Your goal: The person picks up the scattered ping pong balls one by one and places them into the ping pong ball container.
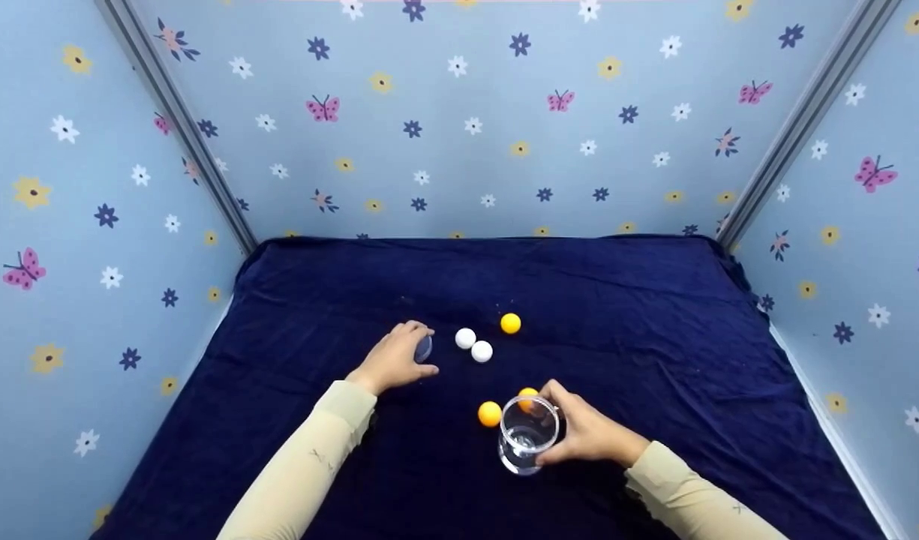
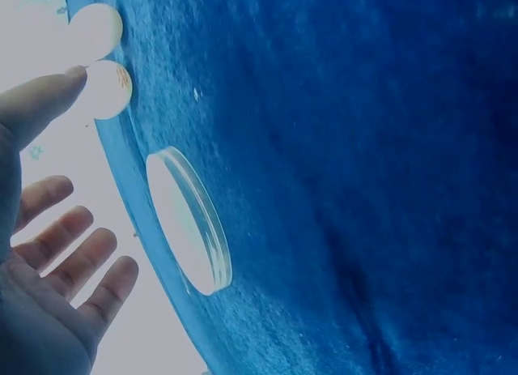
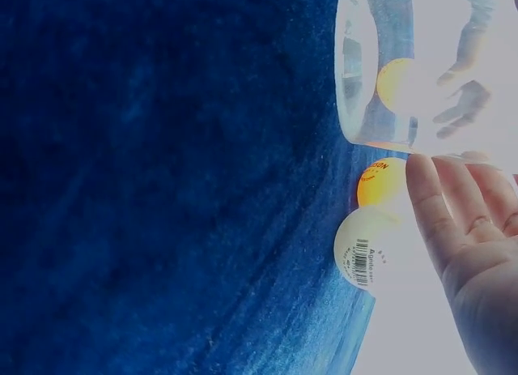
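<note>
My right hand (image 1: 590, 433) grips a clear, round plastic jar (image 1: 518, 459) by its side, thumb and fingers spread around the wall near the open mouth. Its mouth faces up toward the head camera, and an orange ping-pong ball (image 1: 528, 393) shows just behind its rim. My left hand (image 1: 390, 361) hovers over a shallow clear round lid (image 1: 424, 348), partly covered by the fingers in the head view. In the left wrist view this lid (image 2: 212, 237) lies on the cloth, and the fingers (image 2: 105, 294) are loosely spread, apart from it.
Two white ping-pong balls (image 1: 473, 345) lie side by side between the hands. One yellow-orange ball (image 1: 511, 323) sits farther back, another orange ball (image 1: 490, 414) left of the jar. Dark blue wrinkled cloth (image 1: 617, 300) covers the table, with patterned walls (image 1: 489, 97) around it.
</note>
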A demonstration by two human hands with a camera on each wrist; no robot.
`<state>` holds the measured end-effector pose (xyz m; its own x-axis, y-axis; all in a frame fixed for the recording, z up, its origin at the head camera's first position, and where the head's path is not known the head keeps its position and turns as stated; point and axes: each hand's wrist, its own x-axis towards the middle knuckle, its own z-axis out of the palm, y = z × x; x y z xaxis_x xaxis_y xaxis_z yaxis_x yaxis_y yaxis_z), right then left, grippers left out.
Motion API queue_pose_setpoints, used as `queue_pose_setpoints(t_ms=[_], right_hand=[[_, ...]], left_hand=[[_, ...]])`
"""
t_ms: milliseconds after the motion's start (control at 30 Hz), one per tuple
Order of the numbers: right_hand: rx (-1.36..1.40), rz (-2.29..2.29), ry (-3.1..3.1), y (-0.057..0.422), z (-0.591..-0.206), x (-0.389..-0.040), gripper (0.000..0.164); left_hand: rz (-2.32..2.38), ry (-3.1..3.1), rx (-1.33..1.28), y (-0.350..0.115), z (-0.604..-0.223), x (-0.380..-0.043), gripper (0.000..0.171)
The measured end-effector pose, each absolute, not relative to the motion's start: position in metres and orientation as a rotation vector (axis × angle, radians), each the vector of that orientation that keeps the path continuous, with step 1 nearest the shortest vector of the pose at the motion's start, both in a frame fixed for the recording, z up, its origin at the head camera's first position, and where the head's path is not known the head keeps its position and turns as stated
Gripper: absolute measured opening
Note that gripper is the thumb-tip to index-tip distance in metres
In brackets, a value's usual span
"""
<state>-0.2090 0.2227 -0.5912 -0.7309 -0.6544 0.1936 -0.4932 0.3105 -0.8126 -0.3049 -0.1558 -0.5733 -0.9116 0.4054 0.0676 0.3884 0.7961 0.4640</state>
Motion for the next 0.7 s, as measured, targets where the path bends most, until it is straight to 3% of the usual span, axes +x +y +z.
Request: queue_pose_setpoints(t_ms=[700], right_hand=[[-1.088,-1.407,2.393,0.221,-0.590,-0.209,0.077]], left_hand=[[0.944,2.692,0.901,-0.128,-0.582,-0.285,0.070]])
